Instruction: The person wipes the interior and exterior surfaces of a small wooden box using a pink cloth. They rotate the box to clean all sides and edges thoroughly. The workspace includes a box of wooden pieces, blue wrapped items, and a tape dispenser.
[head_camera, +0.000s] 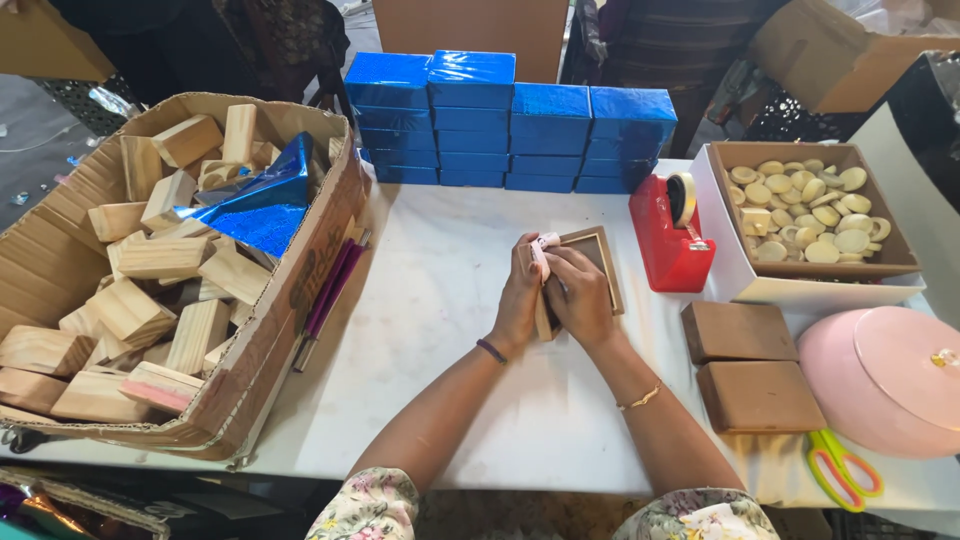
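Both hands meet mid-worktop (440, 330): the left hand (519, 300) and right hand (580, 295) each keep a closed grip on a small wooden tray (598, 250), just beside the red tape dispenser (668, 240).

surface (440, 400): white, kinda scuffed, fills most of the shot | floor (35, 150): grey, far left, bits of litter | far side: brown cardboard panel (470, 28) upright, dark clutter around it | light: soft, even

Rough pale wooden blocks (130, 310), glossy blue foil-wrapped boxes (510, 125), matt white tabletop (440, 300).
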